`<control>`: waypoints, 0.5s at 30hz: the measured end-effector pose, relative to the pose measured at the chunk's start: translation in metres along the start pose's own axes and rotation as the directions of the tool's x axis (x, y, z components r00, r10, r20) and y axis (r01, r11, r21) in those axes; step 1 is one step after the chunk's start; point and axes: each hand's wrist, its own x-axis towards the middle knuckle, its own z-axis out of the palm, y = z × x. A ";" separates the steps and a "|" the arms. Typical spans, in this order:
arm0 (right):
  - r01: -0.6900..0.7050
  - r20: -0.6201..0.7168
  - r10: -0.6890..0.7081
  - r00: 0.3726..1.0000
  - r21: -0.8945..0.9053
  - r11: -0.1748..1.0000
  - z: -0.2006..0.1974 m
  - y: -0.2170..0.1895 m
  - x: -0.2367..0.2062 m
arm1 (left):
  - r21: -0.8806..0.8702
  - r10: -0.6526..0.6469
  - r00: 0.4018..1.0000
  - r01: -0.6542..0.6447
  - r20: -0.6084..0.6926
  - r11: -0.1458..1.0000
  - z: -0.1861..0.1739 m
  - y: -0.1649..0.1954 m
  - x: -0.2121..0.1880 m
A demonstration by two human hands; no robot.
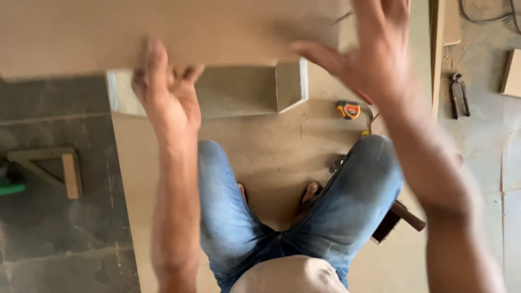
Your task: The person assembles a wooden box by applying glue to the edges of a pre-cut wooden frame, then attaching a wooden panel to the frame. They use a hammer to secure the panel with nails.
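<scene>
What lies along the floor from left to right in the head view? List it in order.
Wooden triangle frame → left hand → tape measure → right hand → pliers → wood block.
</scene>
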 end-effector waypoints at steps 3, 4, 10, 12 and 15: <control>-0.280 -0.053 0.323 0.945 0.382 0.881 0.012 -0.008 -0.028 | -0.016 -0.020 0.993 0.019 -0.117 1.000 0.006 -0.008 -0.008; -0.380 0.008 0.435 0.900 0.503 0.776 0.018 -0.015 -0.039 | -0.022 -0.013 0.993 0.011 -0.119 1.000 0.006 -0.013 -0.013; -0.576 0.082 0.622 0.779 0.487 0.657 0.066 -0.036 -0.092 | 0.131 -0.034 0.979 0.061 -0.200 0.989 -0.010 -0.033 -0.017; -0.529 0.044 0.586 0.809 0.486 0.695 0.073 -0.035 -0.100 | 0.149 -0.019 0.988 0.042 -0.152 0.988 -0.018 -0.035 -0.014; -0.527 0.054 0.599 0.799 0.542 0.654 0.070 -0.037 -0.105 | 0.129 -0.032 0.994 0.046 -0.106 0.991 -0.028 -0.037 -0.013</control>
